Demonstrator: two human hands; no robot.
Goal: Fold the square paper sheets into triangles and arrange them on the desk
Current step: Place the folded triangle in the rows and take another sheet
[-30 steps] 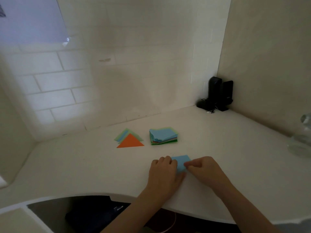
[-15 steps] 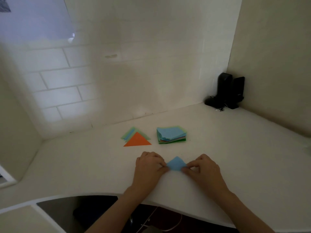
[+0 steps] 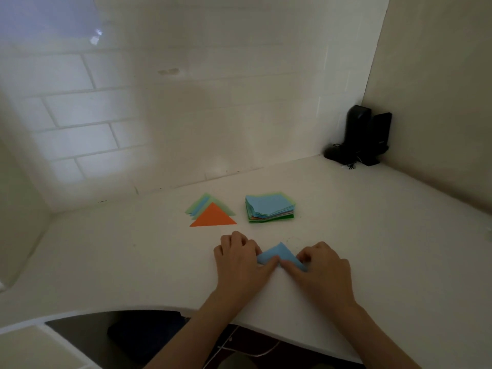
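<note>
Head view: both hands, left (image 3: 241,258) and right (image 3: 320,265), pinch the blue sheet (image 3: 277,253) (featherlight, floppy, crease-prone); best held by its corners.

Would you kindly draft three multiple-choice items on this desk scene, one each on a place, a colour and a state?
1. Where is the stack of sheets relative to the orange triangle?
A. To its right
B. To its left
C. Under it

2. What colour is the paper being folded?
A. Orange
B. Blue
C. Red

3. What are the hands doing?
A. Both resting idle
B. One reaching to the stack
C. Both working the paper

Answers:
1. A: the stack lies to the right of the triangle, apart from it.
2. B: the piece between the hands is blue.
3. C: the left hand and the right hand each have fingers on it.
</note>
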